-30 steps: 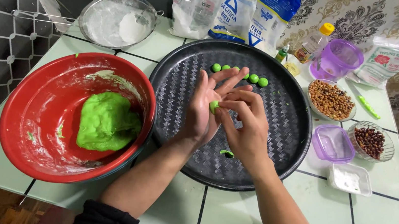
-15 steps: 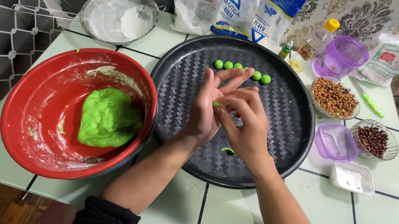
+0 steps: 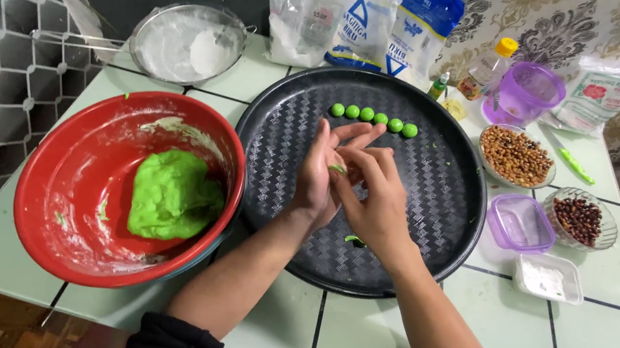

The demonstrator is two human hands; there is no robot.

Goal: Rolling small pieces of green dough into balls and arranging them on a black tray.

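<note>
My left hand (image 3: 320, 174) and my right hand (image 3: 373, 194) are pressed together over the round black tray (image 3: 285, 119), with a small piece of green dough (image 3: 337, 168) held between the palm and fingers. A row of several small green dough balls (image 3: 374, 116) lies at the tray's far side. A small green scrap (image 3: 353, 240) lies on the tray under my right wrist. The big lump of green dough (image 3: 172, 194) sits in the red bowl (image 3: 68, 190) to the left.
A metal bowl of white flour (image 3: 188, 42) and plastic bags (image 3: 362, 17) stand at the back. On the right are a dish of brown nuts (image 3: 516, 155), a dish of dark beans (image 3: 579, 219), purple containers (image 3: 521, 222), a white tub (image 3: 548, 277) and a bottle (image 3: 487, 70).
Both hands stay over the tray centre, with the fingers shifting slightly around the small dough piece. The view has moved a little closer.
</note>
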